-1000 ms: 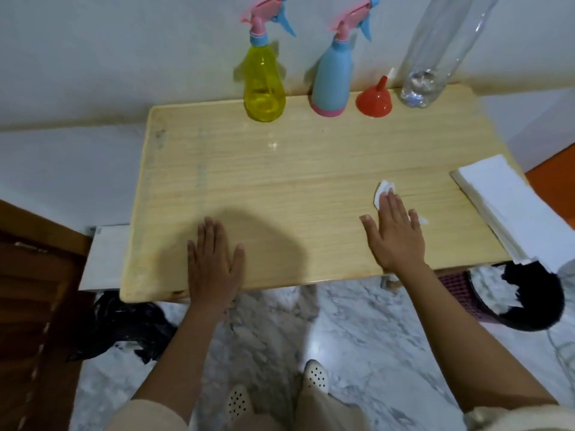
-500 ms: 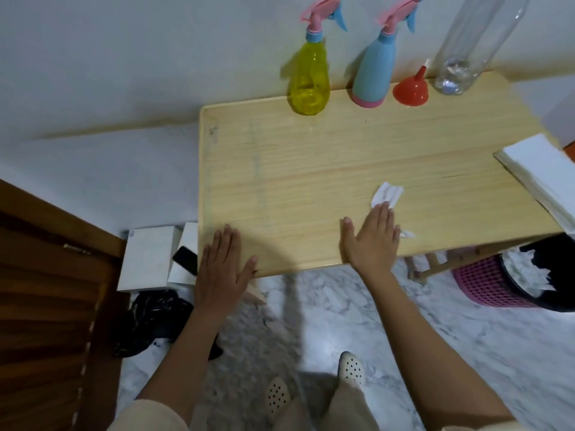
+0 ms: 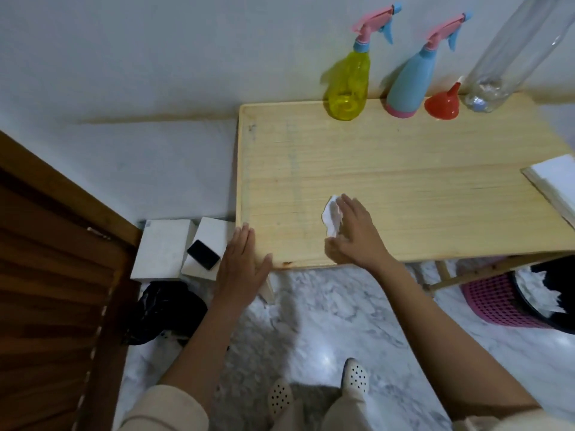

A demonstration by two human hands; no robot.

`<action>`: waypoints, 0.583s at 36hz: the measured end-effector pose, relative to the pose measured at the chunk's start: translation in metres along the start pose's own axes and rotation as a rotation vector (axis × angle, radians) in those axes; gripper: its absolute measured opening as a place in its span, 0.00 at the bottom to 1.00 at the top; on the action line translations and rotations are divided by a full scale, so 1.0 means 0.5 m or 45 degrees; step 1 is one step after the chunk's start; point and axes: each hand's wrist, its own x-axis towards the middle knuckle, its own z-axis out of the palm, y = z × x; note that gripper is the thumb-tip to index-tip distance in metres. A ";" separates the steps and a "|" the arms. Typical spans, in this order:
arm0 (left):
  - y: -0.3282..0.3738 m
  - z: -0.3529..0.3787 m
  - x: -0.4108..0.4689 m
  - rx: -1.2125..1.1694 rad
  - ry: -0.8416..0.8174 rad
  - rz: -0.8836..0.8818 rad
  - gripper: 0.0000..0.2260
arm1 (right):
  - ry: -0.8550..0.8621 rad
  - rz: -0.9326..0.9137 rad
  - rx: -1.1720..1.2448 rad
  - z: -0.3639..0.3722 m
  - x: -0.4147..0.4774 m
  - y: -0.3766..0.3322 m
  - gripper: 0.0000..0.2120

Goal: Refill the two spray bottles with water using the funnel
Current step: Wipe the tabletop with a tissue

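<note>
A yellow spray bottle (image 3: 350, 85) and a light blue spray bottle (image 3: 410, 82), both with pink triggers, stand at the back of the wooden table (image 3: 404, 169) against the wall. A red funnel (image 3: 443, 102) sits upside down to their right, beside a tall clear plastic bottle (image 3: 504, 60). My right hand (image 3: 354, 234) lies flat on a crumpled white tissue (image 3: 331, 217) near the table's front edge. My left hand (image 3: 241, 265) is spread flat at the table's front left corner, partly off the edge.
A stack of white tissues (image 3: 557, 181) lies at the table's right edge. Below it stands a pink basket (image 3: 497, 303) with a black bag. White boxes (image 3: 165, 247) with a phone (image 3: 203, 255) lie on the floor left of the table, beside a brown door (image 3: 46, 275).
The view has swung left, so the table now sits to the right. My right hand has slid the tissue leftward along the front of the table. My left hand has shifted to the table's corner.
</note>
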 end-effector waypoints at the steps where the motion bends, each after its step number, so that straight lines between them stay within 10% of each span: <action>1: 0.001 -0.001 0.001 -0.007 0.010 -0.001 0.39 | -0.067 -0.048 -0.055 -0.009 0.008 0.005 0.46; 5: 0.004 -0.002 0.001 -0.001 0.044 0.005 0.39 | -0.303 -0.158 -0.148 -0.024 0.029 0.012 0.38; 21: 0.040 -0.007 0.000 0.017 0.093 -0.089 0.24 | 0.000 -0.180 -0.095 0.025 -0.019 0.038 0.24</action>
